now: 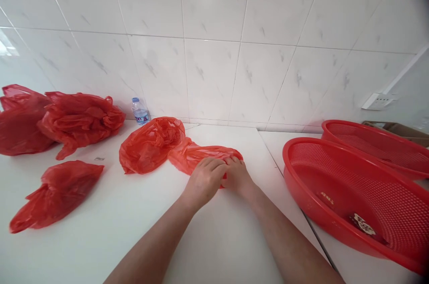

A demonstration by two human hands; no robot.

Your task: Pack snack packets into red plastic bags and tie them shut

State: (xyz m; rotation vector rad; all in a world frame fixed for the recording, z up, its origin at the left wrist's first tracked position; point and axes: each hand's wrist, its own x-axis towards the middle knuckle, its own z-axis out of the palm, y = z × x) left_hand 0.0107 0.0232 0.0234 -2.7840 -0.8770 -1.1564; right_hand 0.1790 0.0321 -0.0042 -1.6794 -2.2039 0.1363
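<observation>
A thin red plastic bag (191, 154) lies on the white table in front of me. Both my hands are at its right end. My left hand (208, 180) is closed on the bag, its fingers bent over the film. Close beside it, my right hand (237, 176) also grips the bag, with the fingertips curled in toward the left hand. What the bag holds, if anything, is hidden. Another crumpled red plastic bag (150, 145) touches its left end.
A separate red bag (63, 194) lies at the left, with bulging red bags (83, 119) behind. A water bottle (140, 112) stands by the tiled wall. On the right are two red perforated baskets (321, 212), a cardboard box (398, 131) and a wall socket (378, 102).
</observation>
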